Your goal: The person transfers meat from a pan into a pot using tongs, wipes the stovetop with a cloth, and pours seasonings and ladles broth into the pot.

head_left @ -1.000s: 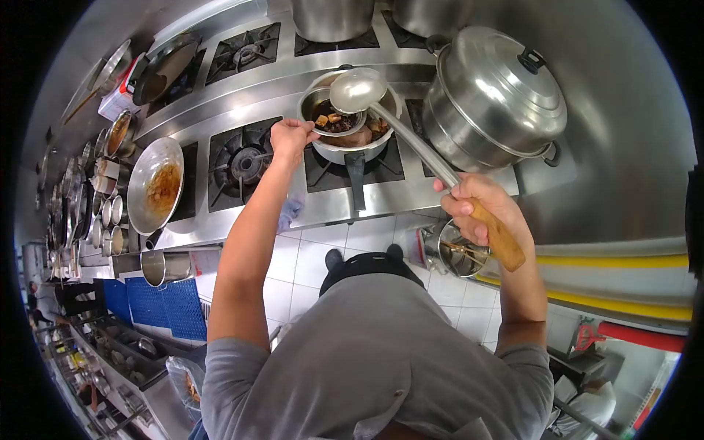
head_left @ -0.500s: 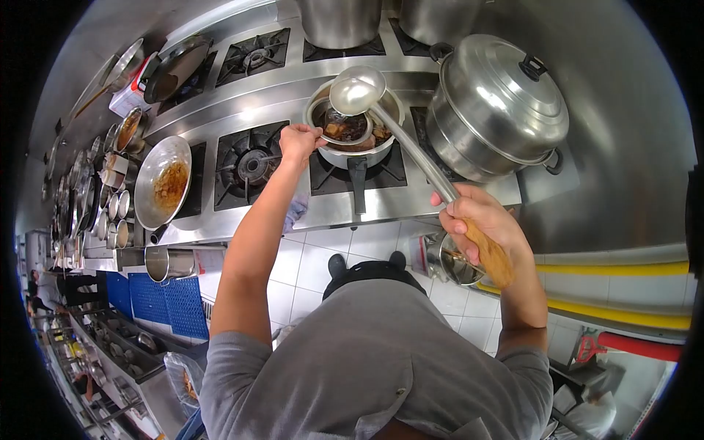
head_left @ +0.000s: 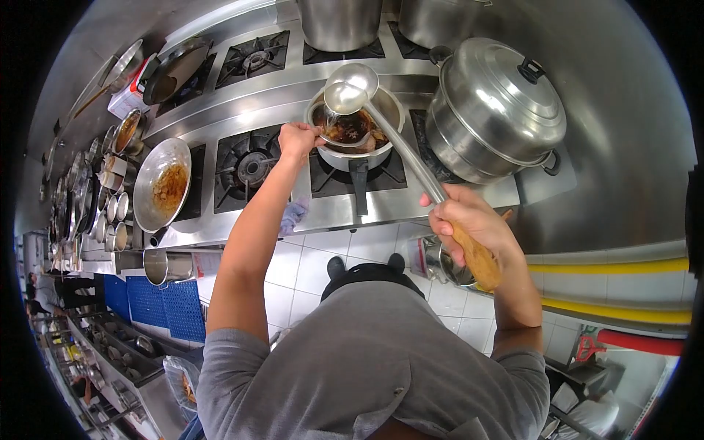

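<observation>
In my right hand (head_left: 463,224) is the wooden grip of a large metal ladle (head_left: 405,152). Its bowl is tilted over a pot (head_left: 396,110) on a burner, and what looks like clear liquid streams off its left edge. My left hand (head_left: 299,141) pinches the rim of a round metal vessel (head_left: 350,144) set inside the pot's mouth; whether it is a bowl or a strainer I cannot tell. Dark liquid with brown pieces shows in it. The ladle bowl hides the back of the pot, whose black handle (head_left: 358,187) points toward me.
A lidded steamer pot (head_left: 499,110) stands to the right. On the left, a wide pan (head_left: 163,183) holds brown food, beside a bare burner (head_left: 253,167). Tall pots (head_left: 339,26) occupy the back. A crumpled cloth (head_left: 293,216) hangs at the stove's front edge.
The ladle bowl has tipped left and moved slightly back, and liquid now runs from it. My right hand has shifted a little left. My left hand has stayed at the rim.
</observation>
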The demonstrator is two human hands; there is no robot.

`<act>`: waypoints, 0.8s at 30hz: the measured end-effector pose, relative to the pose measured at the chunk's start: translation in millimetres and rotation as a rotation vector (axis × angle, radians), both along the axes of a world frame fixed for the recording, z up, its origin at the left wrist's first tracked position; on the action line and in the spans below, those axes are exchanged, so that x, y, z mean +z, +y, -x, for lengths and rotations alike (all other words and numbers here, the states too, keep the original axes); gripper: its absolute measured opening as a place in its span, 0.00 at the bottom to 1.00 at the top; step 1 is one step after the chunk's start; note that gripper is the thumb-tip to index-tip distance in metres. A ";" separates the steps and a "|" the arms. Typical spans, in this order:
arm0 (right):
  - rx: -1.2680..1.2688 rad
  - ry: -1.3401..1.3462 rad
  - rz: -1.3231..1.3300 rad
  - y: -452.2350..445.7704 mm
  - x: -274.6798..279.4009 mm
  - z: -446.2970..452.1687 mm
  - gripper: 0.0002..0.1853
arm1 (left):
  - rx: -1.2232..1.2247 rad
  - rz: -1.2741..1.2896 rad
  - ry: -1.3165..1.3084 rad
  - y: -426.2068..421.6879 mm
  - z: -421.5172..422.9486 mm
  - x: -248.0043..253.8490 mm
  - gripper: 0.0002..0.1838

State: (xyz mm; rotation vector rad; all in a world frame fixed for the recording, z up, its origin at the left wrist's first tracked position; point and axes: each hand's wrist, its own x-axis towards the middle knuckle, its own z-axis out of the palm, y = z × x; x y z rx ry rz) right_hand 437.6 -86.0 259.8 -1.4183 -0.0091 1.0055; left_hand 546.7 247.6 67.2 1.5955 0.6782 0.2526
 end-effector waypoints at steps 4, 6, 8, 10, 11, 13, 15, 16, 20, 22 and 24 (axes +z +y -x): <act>0.009 -0.001 -0.013 4.1 -3.4 0.7 0.14 | -0.027 0.019 0.009 7.3 -4.5 2.3 0.08; 0.044 -0.036 0.033 6.1 -5.1 1.0 0.14 | -0.059 -0.012 0.030 10.3 -6.8 3.2 0.05; 0.050 -0.050 0.036 6.2 -9.0 1.4 0.14 | -0.072 -0.013 0.027 17.4 -12.7 -3.5 0.06; 0.056 -0.064 0.039 5.8 -12.0 2.3 0.14 | -0.085 -0.015 0.024 18.9 -15.0 -3.8 0.06; 0.067 -0.070 0.038 5.4 -12.7 2.9 0.14 | -0.090 -0.062 0.028 19.8 -16.0 -3.5 0.06; 0.080 -0.078 0.034 6.6 -14.0 5.0 0.14 | -0.094 -0.111 0.030 17.5 -13.8 6.7 0.06; 0.055 -0.100 0.030 9.0 -15.7 8.7 0.14 | -0.133 -0.294 0.053 13.9 -12.1 17.7 0.07; 0.055 -0.100 0.029 9.3 -18.0 9.7 0.14 | -0.132 -0.295 0.053 12.5 -12.5 22.3 0.07; 0.081 -0.153 0.037 11.4 -27.2 14.1 0.15 | -0.190 -0.600 0.030 10.8 -17.2 32.5 0.07; 0.084 -0.163 0.048 12.3 -32.6 17.6 0.16 | -0.201 -0.696 0.013 10.0 -19.6 35.6 0.07; 0.050 -0.178 0.049 13.1 -42.4 22.2 0.16 | -0.194 -0.844 -0.057 8.0 -20.6 38.8 0.08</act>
